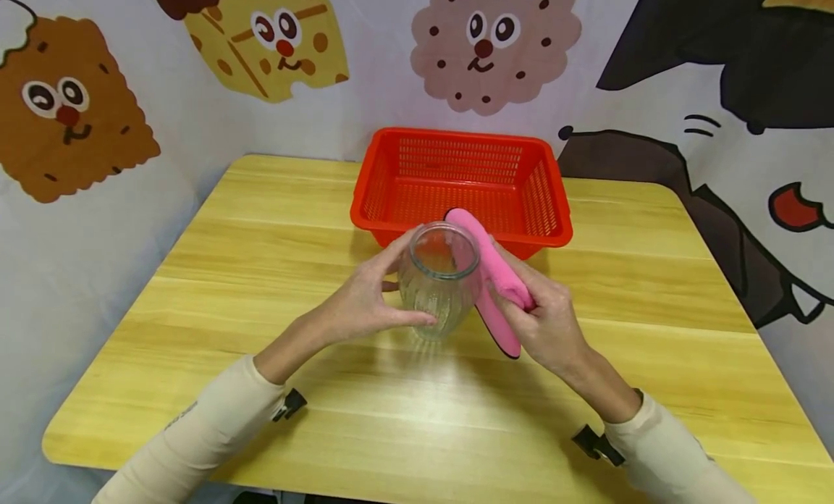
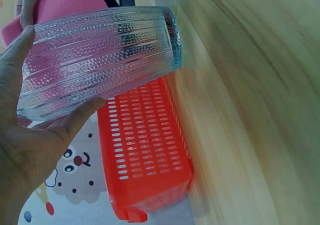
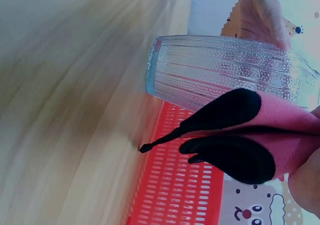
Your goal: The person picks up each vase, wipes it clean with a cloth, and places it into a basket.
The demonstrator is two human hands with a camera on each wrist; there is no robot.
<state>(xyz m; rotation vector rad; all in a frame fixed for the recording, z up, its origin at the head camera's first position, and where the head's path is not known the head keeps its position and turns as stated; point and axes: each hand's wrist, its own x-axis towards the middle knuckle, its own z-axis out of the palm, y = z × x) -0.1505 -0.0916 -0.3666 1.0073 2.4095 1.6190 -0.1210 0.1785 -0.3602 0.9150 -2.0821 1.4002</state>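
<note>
A clear ribbed glass jar (image 1: 438, 287) stands upright between the hands, its round mouth toward the head camera. My left hand (image 1: 371, 297) holds it from the left side, thumb across the front and fingers behind. Whether the jar's base touches the table cannot be told. At the jar's right side my right hand (image 1: 544, 308) grips a soft pink folded piece with black edging (image 1: 504, 279), which lies close against the glass. Its black rounded ends (image 3: 235, 160) and a thin black strip show in the right wrist view. The right fingertips are partly hidden behind the pink piece.
A red plastic basket (image 1: 547, 232) with slotted walls stands behind the jar at the table's back edge. The light wooden table (image 1: 195, 330) has rounded corners. Behind it hangs a white backdrop (image 1: 378, 69) with cartoon figures.
</note>
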